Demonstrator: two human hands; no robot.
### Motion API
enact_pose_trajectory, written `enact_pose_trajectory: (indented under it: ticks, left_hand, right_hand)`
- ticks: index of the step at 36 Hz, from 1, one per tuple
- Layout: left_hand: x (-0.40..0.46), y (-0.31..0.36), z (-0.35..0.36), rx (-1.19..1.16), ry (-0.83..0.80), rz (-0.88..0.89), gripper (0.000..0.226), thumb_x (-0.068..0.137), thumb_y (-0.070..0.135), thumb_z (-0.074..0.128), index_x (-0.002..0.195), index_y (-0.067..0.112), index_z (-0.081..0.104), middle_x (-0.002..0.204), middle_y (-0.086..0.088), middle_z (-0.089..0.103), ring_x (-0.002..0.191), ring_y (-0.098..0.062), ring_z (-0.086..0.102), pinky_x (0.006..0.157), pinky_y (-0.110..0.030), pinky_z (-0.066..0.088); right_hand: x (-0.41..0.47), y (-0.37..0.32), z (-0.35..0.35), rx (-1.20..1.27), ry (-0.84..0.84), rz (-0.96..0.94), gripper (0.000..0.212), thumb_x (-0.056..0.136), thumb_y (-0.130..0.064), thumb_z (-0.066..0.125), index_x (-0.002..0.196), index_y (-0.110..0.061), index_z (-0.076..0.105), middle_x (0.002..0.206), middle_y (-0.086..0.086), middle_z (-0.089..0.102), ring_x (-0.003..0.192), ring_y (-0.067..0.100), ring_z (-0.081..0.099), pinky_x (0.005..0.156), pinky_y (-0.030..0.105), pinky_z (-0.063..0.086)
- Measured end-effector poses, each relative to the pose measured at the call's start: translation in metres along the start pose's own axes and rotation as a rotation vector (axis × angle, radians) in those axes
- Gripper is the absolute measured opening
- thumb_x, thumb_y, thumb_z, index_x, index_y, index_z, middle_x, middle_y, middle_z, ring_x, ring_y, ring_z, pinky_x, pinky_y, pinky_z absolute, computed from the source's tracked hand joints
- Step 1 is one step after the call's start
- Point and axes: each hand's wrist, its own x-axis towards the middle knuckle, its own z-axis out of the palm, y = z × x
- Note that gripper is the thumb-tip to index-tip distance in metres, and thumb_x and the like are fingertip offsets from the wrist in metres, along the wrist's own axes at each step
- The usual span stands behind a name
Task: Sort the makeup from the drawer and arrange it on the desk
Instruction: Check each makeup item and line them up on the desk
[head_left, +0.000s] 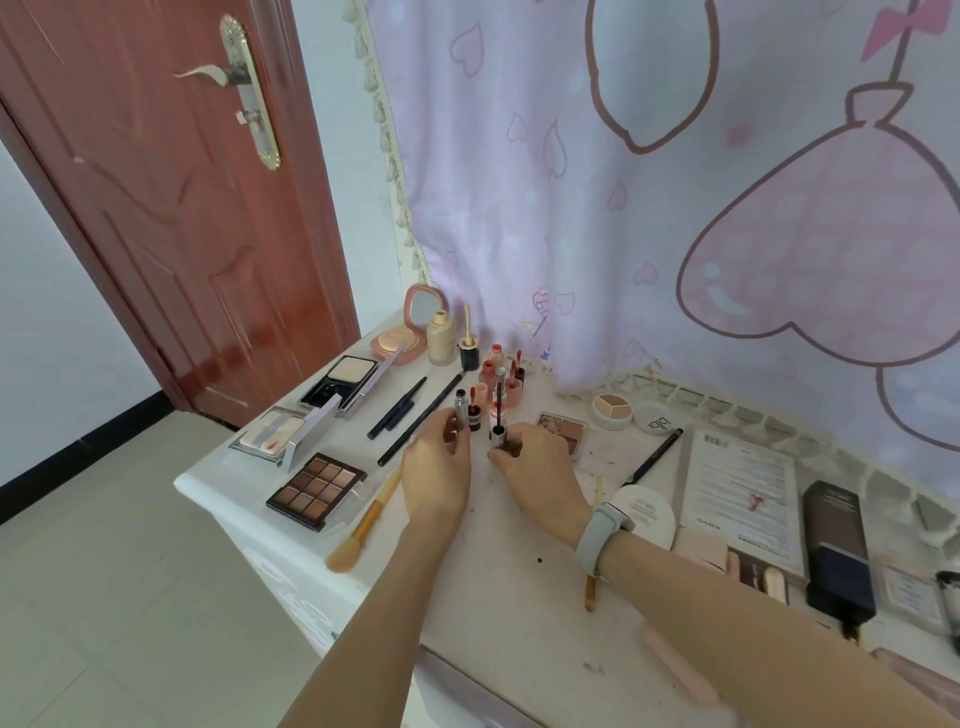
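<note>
On the white desk (519, 582) my left hand (435, 467) pinches a small silver tube with a black cap (461, 410), standing upright next to a dark red lip gloss vial (474, 414). My right hand (540, 475) holds the silver base (497, 434) of an upright lip gloss wand whose applicator points up. Behind them stands a cluster of pink and red lip gloss bottles (491, 371). A nine-pan brown eyeshadow palette (317, 491) lies at the desk's left edge.
Open powder compacts (340, 387), a pink mirror compact (402, 338), a foundation bottle (441, 338), pencils (397, 408) and an orange brush (363, 525) lie left. A concealer pot (613, 410), white lids, a leaflet (743, 493) and a dark tube (836, 551) lie right. A curtain hangs behind.
</note>
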Motion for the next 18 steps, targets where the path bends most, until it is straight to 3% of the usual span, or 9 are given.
enact_pose_trajectory:
  ticks: [5, 9, 14, 18]
  left_hand:
    - [-0.003, 0.002, -0.004, 0.015, -0.006, 0.001, 0.036, 0.094, 0.026, 0.054, 0.124, 0.008, 0.056, 0.113, -0.009, 0.065, 0.095, -0.020, 0.063, 0.077, -0.023, 0.047]
    - [-0.012, 0.001, -0.010, 0.030, -0.018, -0.013, 0.043, 0.091, 0.013, 0.056, 0.133, 0.008, 0.047, 0.123, -0.010, 0.059, 0.104, -0.020, 0.059, 0.087, -0.026, 0.046]
    - [-0.039, 0.001, -0.018, 0.106, -0.008, 0.145, 0.038, 0.087, 0.006, 0.059, 0.124, 0.007, 0.054, 0.123, -0.008, 0.056, 0.111, -0.023, 0.055, 0.086, -0.025, 0.042]
    - [-0.056, -0.003, -0.020, 0.306, -0.135, 0.222, 0.035, 0.089, 0.017, 0.057, 0.123, 0.013, 0.057, 0.126, -0.003, 0.057, 0.119, -0.022, 0.048, 0.098, -0.034, 0.035]
  right_hand:
    - [-0.007, 0.004, -0.011, -0.057, 0.011, -0.032, 0.024, 0.088, -0.020, 0.060, 0.107, -0.006, 0.062, 0.099, 0.005, 0.061, 0.092, 0.018, 0.054, 0.084, 0.029, 0.043]
    - [-0.013, 0.011, -0.035, -0.168, -0.001, -0.112, 0.018, 0.089, -0.024, 0.057, 0.103, -0.014, 0.064, 0.095, -0.004, 0.062, 0.083, 0.009, 0.051, 0.075, 0.021, 0.039]
    - [-0.023, 0.021, -0.075, -0.434, -0.308, -0.312, 0.020, 0.091, -0.018, 0.049, 0.105, -0.020, 0.064, 0.097, -0.007, 0.059, 0.095, 0.014, 0.052, 0.083, 0.027, 0.041]
    - [-0.036, 0.018, -0.091, -0.676, -0.562, -0.554, 0.025, 0.088, -0.027, 0.048, 0.110, -0.027, 0.060, 0.108, -0.009, 0.056, 0.105, 0.012, 0.044, 0.083, 0.025, 0.031]
